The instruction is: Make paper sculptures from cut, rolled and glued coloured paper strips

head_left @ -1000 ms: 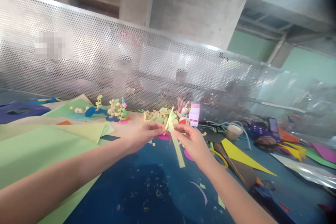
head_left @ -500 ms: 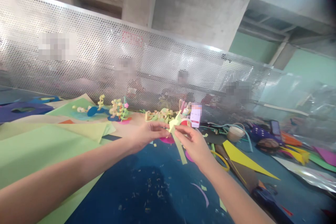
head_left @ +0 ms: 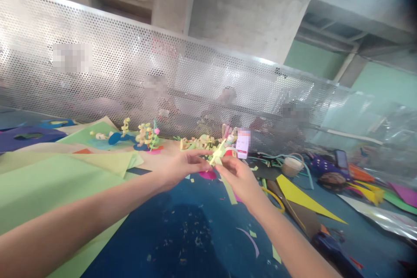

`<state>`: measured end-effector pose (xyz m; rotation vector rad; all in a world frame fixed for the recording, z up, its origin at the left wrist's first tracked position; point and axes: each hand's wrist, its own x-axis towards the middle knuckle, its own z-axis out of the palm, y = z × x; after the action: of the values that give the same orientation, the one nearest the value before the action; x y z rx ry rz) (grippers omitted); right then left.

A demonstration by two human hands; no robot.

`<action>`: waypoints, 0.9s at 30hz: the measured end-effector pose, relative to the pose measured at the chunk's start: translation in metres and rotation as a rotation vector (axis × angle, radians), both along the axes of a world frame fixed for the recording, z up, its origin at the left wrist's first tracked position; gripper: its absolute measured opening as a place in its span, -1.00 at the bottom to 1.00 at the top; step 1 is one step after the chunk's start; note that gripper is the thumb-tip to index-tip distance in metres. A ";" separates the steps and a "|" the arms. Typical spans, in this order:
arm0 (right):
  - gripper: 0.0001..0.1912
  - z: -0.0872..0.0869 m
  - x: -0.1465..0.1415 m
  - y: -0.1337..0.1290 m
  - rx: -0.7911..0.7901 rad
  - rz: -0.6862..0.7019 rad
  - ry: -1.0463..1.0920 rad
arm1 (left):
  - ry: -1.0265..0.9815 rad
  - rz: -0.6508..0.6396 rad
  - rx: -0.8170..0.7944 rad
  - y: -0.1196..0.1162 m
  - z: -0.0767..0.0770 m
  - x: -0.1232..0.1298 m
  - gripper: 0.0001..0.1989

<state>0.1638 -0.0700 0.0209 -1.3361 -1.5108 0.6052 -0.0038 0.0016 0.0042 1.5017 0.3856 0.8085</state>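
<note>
A small pale yellow-green folded piece is pinched between my two hands above the blue table. On its left side, the thumb and fingers of my left hand close on it. My right hand grips it from the right, fingertips nearly meeting those of the left. A pale green strip hangs down beside my right hand, partly hidden by it. Just below the fingertips lies a magenta disc.
Green paper sheets cover the left. Small paper models stand at the back, left of a phone. On the right are a yellow triangle, a cup and a dark blue tool. Behind runs a perforated metal screen.
The folded piece has turned in my fingers, and the pale strip has swung slightly right, with more of it behind my right hand. Both hands have shifted only a little.
</note>
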 end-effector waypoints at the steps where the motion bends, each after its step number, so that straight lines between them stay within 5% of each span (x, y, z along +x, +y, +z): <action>1: -0.79 -0.001 0.001 0.001 0.002 0.003 0.000 | 0.011 0.007 0.018 -0.001 0.001 0.000 -0.50; 8: -0.70 -0.006 0.009 0.005 -0.028 -0.067 -0.104 | 0.117 0.218 0.266 -0.003 0.004 0.001 -0.49; 14: -0.71 -0.008 0.011 0.003 -0.044 -0.056 -0.108 | 0.106 0.357 0.448 0.003 0.001 0.001 -0.69; 21: -0.85 -0.004 0.015 0.001 0.096 0.074 -0.281 | 0.156 0.437 0.458 0.002 0.006 0.000 -0.90; 27: -0.70 0.006 0.006 -0.008 0.209 0.100 -0.509 | 0.172 0.397 0.416 0.004 0.005 0.000 -0.89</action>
<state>0.1702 -0.0782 0.0272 -1.3148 -1.9982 0.1590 -0.0040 0.0056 0.0094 1.9222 0.6899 1.1235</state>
